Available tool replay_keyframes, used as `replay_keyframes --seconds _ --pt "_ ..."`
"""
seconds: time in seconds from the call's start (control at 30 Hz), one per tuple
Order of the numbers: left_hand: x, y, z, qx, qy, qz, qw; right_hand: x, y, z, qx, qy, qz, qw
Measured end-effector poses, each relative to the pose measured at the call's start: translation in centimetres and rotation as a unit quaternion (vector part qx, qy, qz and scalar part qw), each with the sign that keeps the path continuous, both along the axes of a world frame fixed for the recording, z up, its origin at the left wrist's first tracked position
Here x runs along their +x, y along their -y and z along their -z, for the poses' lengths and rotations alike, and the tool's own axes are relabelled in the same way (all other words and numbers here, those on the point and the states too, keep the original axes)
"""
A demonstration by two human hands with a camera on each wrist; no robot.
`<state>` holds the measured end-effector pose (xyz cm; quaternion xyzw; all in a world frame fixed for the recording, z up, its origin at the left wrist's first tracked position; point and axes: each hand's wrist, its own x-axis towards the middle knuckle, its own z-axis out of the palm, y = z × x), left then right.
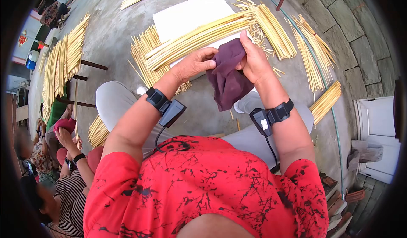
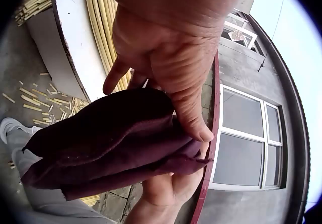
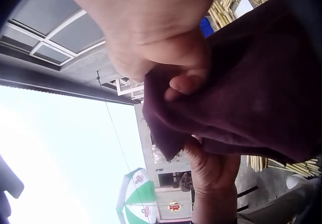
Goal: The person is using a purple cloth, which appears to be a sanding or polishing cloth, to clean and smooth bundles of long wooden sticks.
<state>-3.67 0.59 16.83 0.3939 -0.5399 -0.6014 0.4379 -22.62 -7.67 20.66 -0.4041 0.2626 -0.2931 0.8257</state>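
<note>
A dark purple cloth hangs in loose folds between both hands, above the gap between the person's knees. At its upper left edge the left hand pinches it between thumb and fingers. My right hand grips the other side, its thumb pointing up and its fingers curled into the fabric. The left wrist view has the cloth bunched below the left hand, whose fingertips are partly hidden behind it. In the right wrist view, curled fingers of the right hand hold the cloth.
In front, a bundle of pale yellow sticks lies over a white board. More stick bundles lie around it on the concrete floor. A thin hose runs along the right. Other people sit at the left.
</note>
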Motion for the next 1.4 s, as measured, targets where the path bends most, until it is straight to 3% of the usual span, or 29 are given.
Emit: replay_keyframes --seconds 0.03,0.07,0.1,0.13,0.2,0.3,0.33,0.37,0.43,0.47,0.57,0.67,0.73,0.77,0.8,0.83,0.87,0.9,0.93,1.1,1.17,1.23,1.3,1.4 --pt "-1.2 -0.1 0.0 -0.025 0.026 0.001 0.999 -0.1 0.0 -0.2 -0.012 0.017 -0.031 0.999" --pt "-1.5 0.3 -0.3 0.0 0.132 0.026 0.991 1.1 -0.5 -0.3 -0.018 -0.011 0.081 0.997" --pt "-1.6 0.6 -1.0 0.026 0.237 0.05 0.97 1.0 -0.2 -0.4 -0.02 -0.011 0.075 0.997" --pt "-1.5 0.7 -0.6 0.026 0.237 0.045 0.97 0.5 0.3 -0.4 -0.032 -0.014 0.102 0.994" --pt "-1.5 0.9 0.0 0.06 0.045 -0.038 0.996 -0.2 1.0 -0.5 -0.044 -0.017 0.128 0.991" --pt "-1.5 1.5 -1.6 0.071 -0.048 -0.106 0.991 -0.9 1.7 0.2 -0.055 -0.035 0.245 0.967" --pt "-1.6 2.3 -2.3 0.079 -0.034 -0.115 0.99 -1.5 2.2 0.7 -0.086 -0.124 0.241 0.959" --pt "-1.8 3.1 -3.2 0.074 -0.037 -0.133 0.988 -1.6 2.2 1.3 -0.085 -0.125 0.238 0.959" --pt "-2.0 4.5 -4.8 0.057 -0.108 -0.119 0.985 -0.7 1.0 1.1 -0.189 -0.133 0.251 0.94" --pt "-2.5 5.2 -5.4 0.057 -0.109 -0.121 0.985 -0.6 0.7 1.2 -0.182 -0.009 0.159 0.97" --pt "-3.0 7.1 -5.8 0.038 -0.125 -0.062 0.989 0.2 -0.6 0.3 -0.15 0.034 0.11 0.982" --pt "-0.3 8.7 -5.3 -0.039 -0.068 -0.077 0.994 -0.5 0.9 -0.1 -0.102 0.035 0.221 0.969" --pt "3.4 9.6 -1.1 -0.06 0.17 -0.228 0.957 -1.5 2.3 0.4 -0.073 0.038 0.313 0.946" --pt "5.9 9.8 2.2 -0.092 0.403 -0.249 0.876 -2.0 2.7 0.5 -0.074 0.037 0.321 0.943" --pt "7.8 9.3 4.6 -0.06 0.527 -0.218 0.819 -2.3 3.1 0.5 -0.078 0.044 0.34 0.936" --pt "10.1 8.8 7.9 -0.042 0.564 -0.181 0.805 -2.6 3.5 0.4 -0.083 0.052 0.358 0.928" --pt "9.7 7.4 8.6 0.013 0.69 -0.171 0.703 -2.8 3.8 0.3 -0.085 0.054 0.357 0.929" --pt "10.2 6.4 9.6 0.035 0.725 -0.164 0.667 -3.0 3.8 0.1 -0.084 0.053 0.362 0.927" --pt "10.6 5.6 10.7 0.031 0.724 -0.181 0.664 -3.1 3.9 -0.2 -0.079 0.051 0.363 0.927" --pt "11.7 5.0 11.0 0.026 0.691 -0.189 0.697 -4.1 4.8 -0.3 -0.089 0.036 0.371 0.923" --pt "12.8 5.1 10.6 0.014 0.635 -0.154 0.756 -4.7 5.5 -0.4 -0.08 0.031 0.39 0.917" --pt "13.5 4.7 10.3 -0.004 0.614 -0.149 0.775 -5.7 6.7 -0.4 -0.056 0.053 0.369 0.926" --pt "13.6 4.7 8.1 0.092 0.535 -0.075 0.837 -6.4 7.4 -2.1 -0.077 0.065 0.361 0.927" --pt "14.5 5.7 7.4 0.132 0.449 -0.066 0.881 -7.0 8.3 -6.9 -0.102 0.066 0.33 0.936"
